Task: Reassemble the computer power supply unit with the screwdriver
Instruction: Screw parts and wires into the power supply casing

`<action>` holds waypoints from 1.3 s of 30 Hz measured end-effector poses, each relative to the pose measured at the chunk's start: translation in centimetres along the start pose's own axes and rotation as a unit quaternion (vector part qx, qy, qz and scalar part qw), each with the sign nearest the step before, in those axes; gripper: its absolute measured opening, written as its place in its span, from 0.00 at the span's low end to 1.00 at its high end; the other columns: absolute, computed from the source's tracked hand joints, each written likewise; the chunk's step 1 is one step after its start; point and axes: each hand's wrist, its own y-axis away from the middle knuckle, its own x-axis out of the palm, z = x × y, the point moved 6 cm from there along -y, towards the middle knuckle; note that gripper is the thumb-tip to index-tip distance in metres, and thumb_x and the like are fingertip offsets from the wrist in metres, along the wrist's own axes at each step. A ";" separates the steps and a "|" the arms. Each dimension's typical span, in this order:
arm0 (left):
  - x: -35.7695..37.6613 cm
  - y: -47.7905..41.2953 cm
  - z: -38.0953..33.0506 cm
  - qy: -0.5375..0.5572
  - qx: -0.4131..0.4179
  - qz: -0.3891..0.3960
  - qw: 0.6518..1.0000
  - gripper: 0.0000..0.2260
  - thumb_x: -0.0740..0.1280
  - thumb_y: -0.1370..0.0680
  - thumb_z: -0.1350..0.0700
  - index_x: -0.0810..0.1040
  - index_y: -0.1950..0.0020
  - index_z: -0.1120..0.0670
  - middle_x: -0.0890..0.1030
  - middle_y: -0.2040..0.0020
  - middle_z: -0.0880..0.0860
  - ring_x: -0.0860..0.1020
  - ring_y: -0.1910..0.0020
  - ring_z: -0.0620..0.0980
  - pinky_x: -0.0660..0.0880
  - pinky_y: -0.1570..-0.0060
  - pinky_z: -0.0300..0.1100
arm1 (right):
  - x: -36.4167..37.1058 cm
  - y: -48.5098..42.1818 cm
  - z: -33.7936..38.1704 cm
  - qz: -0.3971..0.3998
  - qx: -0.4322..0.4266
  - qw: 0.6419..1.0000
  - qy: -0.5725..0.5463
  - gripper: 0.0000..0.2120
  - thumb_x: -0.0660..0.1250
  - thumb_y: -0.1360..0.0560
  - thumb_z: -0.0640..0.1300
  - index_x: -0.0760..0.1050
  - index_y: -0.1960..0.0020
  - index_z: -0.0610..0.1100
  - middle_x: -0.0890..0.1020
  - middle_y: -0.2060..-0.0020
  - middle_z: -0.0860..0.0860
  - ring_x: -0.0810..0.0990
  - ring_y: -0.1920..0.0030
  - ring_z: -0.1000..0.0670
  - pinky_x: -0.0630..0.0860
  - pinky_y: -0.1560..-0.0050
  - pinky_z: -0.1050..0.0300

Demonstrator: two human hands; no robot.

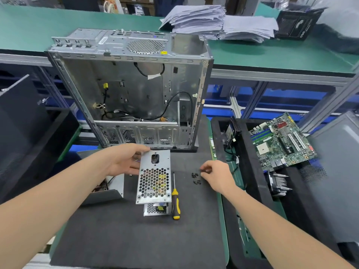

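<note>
The power supply unit (154,179) is a bare silver metal box tipped up on the dark mat (136,239) – honeycomb vent grille on its face, with a black power socket above it. The left hand (124,162) grips its far left corner. Just to its right lies the screwdriver (175,204), yellow-and-black handle nearest, shaft pointing away. Small black screws (196,178) lie clustered further right.

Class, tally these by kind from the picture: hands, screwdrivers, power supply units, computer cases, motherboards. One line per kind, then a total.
hands: 2 (left hand, right hand)
screwdriver: 1
power supply unit: 1
computer case: 1
motherboard: 1
Total: 6
</note>
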 end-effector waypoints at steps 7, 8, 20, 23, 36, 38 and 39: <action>-0.3 0.4 -1.1 -0.093 0.043 -0.080 0.992 0.10 0.70 0.19 0.52 0.83 0.40 0.54 0.88 0.50 0.56 0.87 0.55 0.54 0.82 0.60 0.46 | 1.1 -0.7 0.0 0.020 -0.001 0.998 0.060 0.04 0.69 0.18 0.40 0.81 0.52 0.45 0.80 0.55 0.50 0.79 0.48 0.46 0.76 0.40 0.50; -0.4 0.4 -1.4 -0.115 0.067 -0.099 0.986 0.09 0.69 0.19 0.52 0.84 0.41 0.53 0.88 0.50 0.54 0.87 0.53 0.54 0.82 0.57 0.47 | 1.1 -0.8 -0.1 0.023 0.002 0.998 0.058 0.05 0.67 0.17 0.40 0.80 0.51 0.44 0.80 0.54 0.50 0.79 0.48 0.45 0.77 0.42 0.50; 1.1 0.7 -3.4 -0.241 0.209 -0.169 0.933 0.06 0.68 0.18 0.48 0.84 0.50 0.45 0.83 0.45 0.40 0.78 0.43 0.40 0.71 0.47 0.43 | 0.0 -1.0 -1.6 0.019 0.042 0.999 -0.015 0.08 0.66 0.20 0.33 0.82 0.49 0.42 0.82 0.55 0.46 0.82 0.54 0.44 0.81 0.48 0.53; 1.1 0.6 -3.2 -0.228 0.206 -0.166 0.937 0.06 0.68 0.18 0.49 0.85 0.49 0.45 0.83 0.44 0.41 0.78 0.41 0.43 0.70 0.43 0.45 | 0.4 -0.9 -1.2 0.022 0.026 0.999 0.009 0.04 0.76 0.23 0.40 0.83 0.50 0.44 0.79 0.59 0.52 0.80 0.55 0.49 0.75 0.51 0.60; 1.6 0.2 -0.3 -0.058 0.057 -0.077 0.994 0.12 0.69 0.17 0.53 0.82 0.38 0.57 0.87 0.46 0.56 0.83 0.41 0.60 0.76 0.33 0.60 | -1.4 0.1 0.2 -0.012 0.054 0.998 -0.039 0.06 0.73 0.28 0.38 0.76 0.58 0.43 0.83 0.62 0.48 0.84 0.59 0.45 0.76 0.63 0.58; 1.7 0.1 0.1 -0.003 0.029 -0.054 0.998 0.13 0.69 0.17 0.55 0.81 0.36 0.60 0.87 0.47 0.58 0.84 0.42 0.60 0.79 0.38 0.57 | -2.0 0.3 1.1 -0.009 0.043 0.997 -0.055 0.05 0.73 0.30 0.38 0.78 0.58 0.45 0.84 0.64 0.49 0.86 0.59 0.46 0.77 0.63 0.59; 1.8 0.1 0.3 0.023 0.016 -0.043 0.999 0.13 0.69 0.18 0.55 0.80 0.36 0.61 0.87 0.45 0.59 0.83 0.41 0.60 0.79 0.40 0.57 | -2.2 0.3 1.6 -0.007 0.038 0.997 -0.062 0.05 0.73 0.30 0.38 0.79 0.58 0.46 0.84 0.64 0.49 0.86 0.60 0.47 0.79 0.62 0.59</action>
